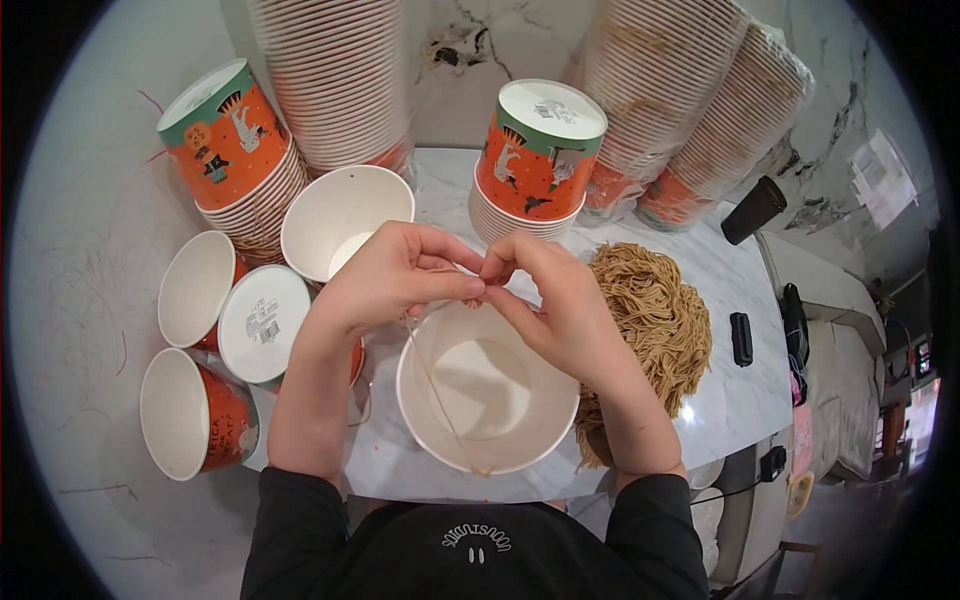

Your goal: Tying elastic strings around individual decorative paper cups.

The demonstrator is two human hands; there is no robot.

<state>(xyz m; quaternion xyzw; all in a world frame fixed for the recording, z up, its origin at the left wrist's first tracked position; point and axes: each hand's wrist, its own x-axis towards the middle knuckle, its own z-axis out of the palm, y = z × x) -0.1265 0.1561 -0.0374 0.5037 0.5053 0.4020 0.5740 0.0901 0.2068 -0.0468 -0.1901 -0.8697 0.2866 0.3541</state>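
My left hand (405, 272) and my right hand (545, 295) meet fingertip to fingertip over a white paper bucket (545, 400). Both are closed in a pinch on a thin tan cord, mostly hidden between the fingers. One length of the cord (431, 378) hangs from under my left hand across the bucket's mouth to its near rim. The bucket stands upright with its opening toward me. Right of it, partly behind my right forearm, lies a big heap of tan cords (660, 320).
Orange and green printed buckets stand nested upside down at left (225, 140) and back centre (540, 150). Tall wrapped bucket stacks (330, 80) rise behind. Loose buckets (175, 415) crowd the left. A black cup (753, 210) and a small black object (741, 339) are at right.
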